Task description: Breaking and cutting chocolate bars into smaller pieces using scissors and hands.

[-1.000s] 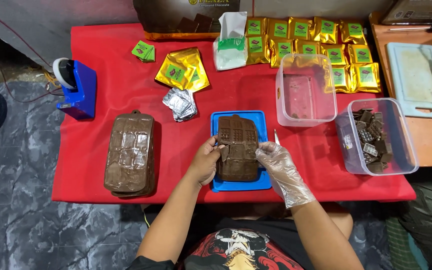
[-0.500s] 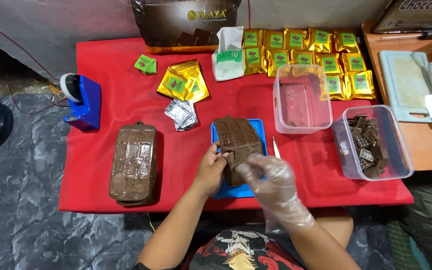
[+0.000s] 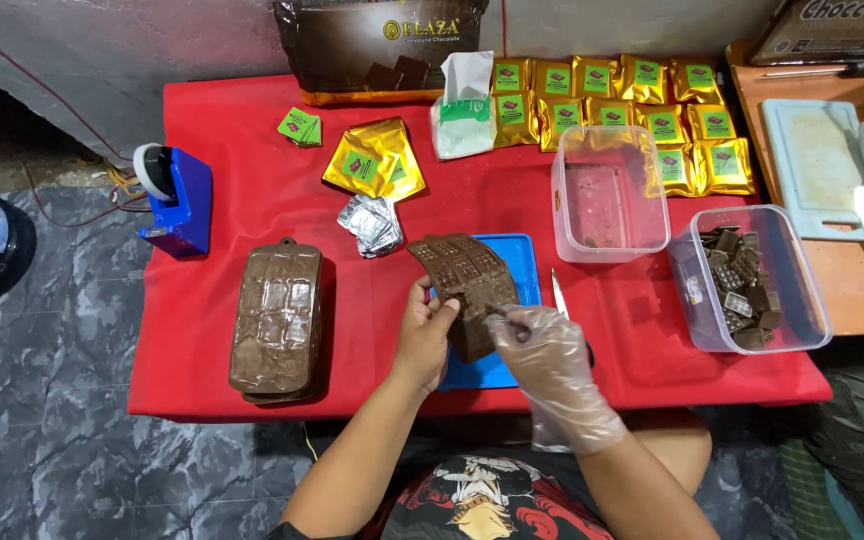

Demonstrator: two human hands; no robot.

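**Brown mould lifted over the blue tray**

A red-covered table (image 3: 252,400) stands on a grey marbled floor, set against a pale wall. Above the flat blue plastic tray (image 3: 522,262) near the table's front edge, both hands hold a brown, flexible chocolate mould (image 3: 460,280) with rows of small rectangular cavities. The mould is tilted, its far end up and leftward, its surface dull and smeared with chocolate. The bare left hand (image 3: 424,335) is closed on its left edge, thumb on top. The right hand (image 3: 550,360), in a clear disposable glove, pinches the near right edge with its fingertips.

Just right of the tray lies a small knife (image 3: 558,296). To the left rests a second brown mould (image 3: 277,318), flat on the cloth. An empty clear plastic box (image 3: 607,195) sits behind the tray, and a clear tub of dark chocolate pieces (image 3: 747,280) farther right. Gold foil pouches with green labels (image 3: 642,115) lie in rows at the back.
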